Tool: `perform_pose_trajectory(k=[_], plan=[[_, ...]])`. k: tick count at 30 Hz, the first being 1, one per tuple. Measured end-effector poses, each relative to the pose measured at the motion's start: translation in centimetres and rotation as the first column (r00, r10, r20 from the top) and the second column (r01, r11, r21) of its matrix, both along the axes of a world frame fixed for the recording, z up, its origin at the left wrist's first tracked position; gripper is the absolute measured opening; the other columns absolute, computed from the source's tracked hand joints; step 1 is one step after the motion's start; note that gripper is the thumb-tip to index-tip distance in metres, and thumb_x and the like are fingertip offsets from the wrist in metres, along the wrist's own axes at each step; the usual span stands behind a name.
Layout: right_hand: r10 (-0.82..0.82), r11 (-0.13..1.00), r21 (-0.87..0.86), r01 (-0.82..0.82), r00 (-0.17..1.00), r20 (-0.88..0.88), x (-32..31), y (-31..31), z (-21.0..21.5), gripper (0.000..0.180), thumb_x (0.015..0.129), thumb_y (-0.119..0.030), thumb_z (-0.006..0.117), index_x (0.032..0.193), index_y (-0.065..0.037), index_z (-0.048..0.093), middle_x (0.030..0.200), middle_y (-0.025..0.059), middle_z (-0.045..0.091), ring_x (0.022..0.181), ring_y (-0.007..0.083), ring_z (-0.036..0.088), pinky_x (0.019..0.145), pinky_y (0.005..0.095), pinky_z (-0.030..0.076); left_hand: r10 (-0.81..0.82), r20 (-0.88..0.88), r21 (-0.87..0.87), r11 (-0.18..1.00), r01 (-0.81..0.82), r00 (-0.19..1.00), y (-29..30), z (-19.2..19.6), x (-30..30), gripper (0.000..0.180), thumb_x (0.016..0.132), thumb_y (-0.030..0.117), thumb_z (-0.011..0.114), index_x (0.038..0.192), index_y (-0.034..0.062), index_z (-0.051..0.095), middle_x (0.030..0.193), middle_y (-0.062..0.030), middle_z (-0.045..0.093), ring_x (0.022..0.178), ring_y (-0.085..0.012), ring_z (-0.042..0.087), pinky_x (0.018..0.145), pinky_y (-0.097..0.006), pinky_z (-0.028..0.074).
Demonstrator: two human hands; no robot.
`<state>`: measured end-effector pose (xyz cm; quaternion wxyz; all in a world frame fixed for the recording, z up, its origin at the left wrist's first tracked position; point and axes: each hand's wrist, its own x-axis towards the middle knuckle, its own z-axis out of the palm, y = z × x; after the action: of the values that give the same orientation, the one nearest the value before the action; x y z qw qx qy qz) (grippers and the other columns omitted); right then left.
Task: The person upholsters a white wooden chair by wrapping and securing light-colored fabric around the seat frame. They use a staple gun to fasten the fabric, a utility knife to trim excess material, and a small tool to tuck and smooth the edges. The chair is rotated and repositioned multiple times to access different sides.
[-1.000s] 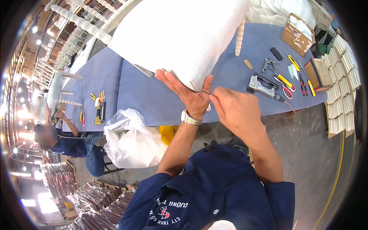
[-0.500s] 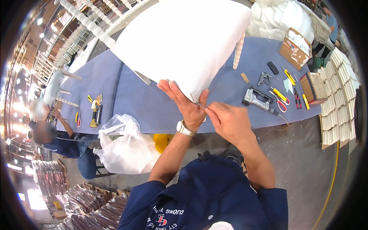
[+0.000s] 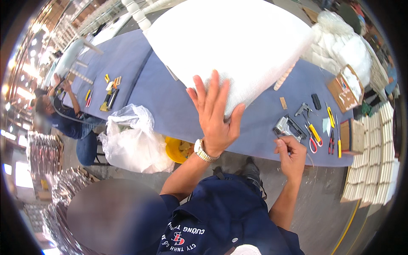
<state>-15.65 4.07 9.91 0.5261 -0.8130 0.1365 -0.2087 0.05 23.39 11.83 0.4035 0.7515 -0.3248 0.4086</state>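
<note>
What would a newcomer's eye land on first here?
The big white padded seat at top centre, with the left hand spread at its near corner. Then the bulging plastic bag left of that hand, and the silver staple gun on the blue table, near the right hand.

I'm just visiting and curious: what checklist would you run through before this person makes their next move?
1. Left hand at the white seat: ok; it lies over the near corner, fingers spread.
2. Right hand clear of the seat: ok; it is off to the right, near the staple gun.
3. Right hand free of small tools: cannot tell; the fingers are curled.
4. Near corner fully visible: not ok; the left hand covers part of it.
5. Pliers lying on the blue table: ok.
6. Co-worker clear of this seat: ok; they are at the table's far left.
</note>
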Motion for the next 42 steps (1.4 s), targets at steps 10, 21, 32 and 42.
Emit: perform_pose_trajectory(k=[10,21,32,42], plan=[[0.142,0.602,0.576,-0.553,0.784,0.605,9.9,-27.8,-3.0,0.038,0.112,-0.032,0.044,0.126,-0.003,0.063,0.082,0.0006,0.057,0.063,0.0095,0.048,0.057,0.0247,0.041,-0.564,-0.115,-0.732,0.604,0.314,0.818,4.0,4.9,2.5,0.089,0.108,0.065,0.012,0.155,-0.0049,0.040,0.163,-0.0264,0.034,0.155,-0.0373,0.027,0.128,-0.048,0.015],[0.063,0.753,0.652,-0.094,0.995,0.071,29.9,-34.1,-6.4,0.047,0.111,-0.040,0.043,0.137,-0.004,0.060,0.128,0.0062,0.066,0.116,0.0198,0.059,0.101,0.0350,0.045,-0.092,-0.338,-0.699,0.691,-0.184,0.937,-6.6,-5.6,-3.4,0.089,0.101,0.052,0.059,0.165,0.0029,0.019,0.168,-0.0201,0.028,0.156,-0.0279,0.026,0.126,-0.043,0.023],[0.279,0.563,0.726,-0.396,0.917,0.284,35.2,-26.0,-7.5,0.044,0.108,-0.043,0.048,0.127,-0.006,0.061,0.109,0.0060,0.065,0.100,0.0213,0.063,0.090,0.0412,0.052,0.345,-0.452,-0.407,0.741,-0.534,0.823,2.0,-11.4,7.6,0.111,0.075,0.077,0.076,0.150,0.0037,0.042,0.113,-0.0212,0.074,0.105,-0.0338,0.074,0.088,-0.043,0.058],[0.246,0.624,0.717,-0.312,0.949,0.199,30.1,-15.4,-7.1,0.038,0.105,-0.040,0.051,0.110,-0.005,0.064,0.098,0.0073,0.066,0.079,0.0212,0.064,0.065,0.0365,0.054,0.162,-0.622,-0.440,0.737,-0.513,0.766,10.7,-11.3,10.0,0.095,0.087,0.073,0.069,0.152,0.0085,0.044,0.128,-0.0198,0.069,0.123,-0.0325,0.065,0.103,-0.043,0.049]])
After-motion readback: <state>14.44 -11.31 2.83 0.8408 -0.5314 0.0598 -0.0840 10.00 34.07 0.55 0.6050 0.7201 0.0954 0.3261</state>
